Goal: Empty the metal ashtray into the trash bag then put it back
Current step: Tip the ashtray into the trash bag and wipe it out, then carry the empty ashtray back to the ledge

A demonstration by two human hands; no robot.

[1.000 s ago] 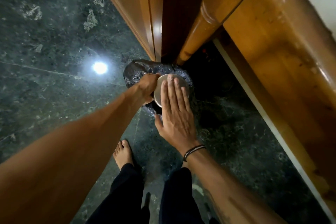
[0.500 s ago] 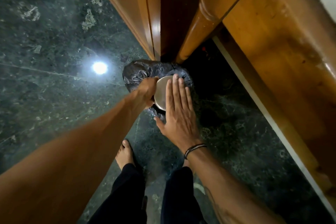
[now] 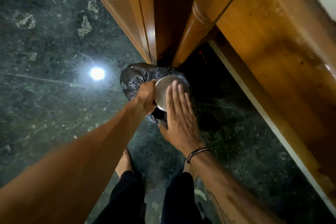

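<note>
The left hand [image 3: 146, 94] is gripping the round upturned metal ashtray [image 3: 164, 90] over the crinkled black trash bag [image 3: 134, 78]; the right hand [image 3: 179, 114], fingers flat, is resting against its base.

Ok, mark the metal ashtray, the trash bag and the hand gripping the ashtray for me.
metal ashtray [image 3: 162, 90]: head view, on its upturned steel underside.
trash bag [image 3: 133, 78]: head view, on the crinkled black plastic left of the ashtray.
left hand [image 3: 146, 95]: head view, on the back of the hand at the ashtray's rim.

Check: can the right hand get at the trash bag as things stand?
Probably not directly: the right hand lies flat over the upturned ashtray, which covers the trash bag below. Bare bag shows only beside the left hand.
</note>
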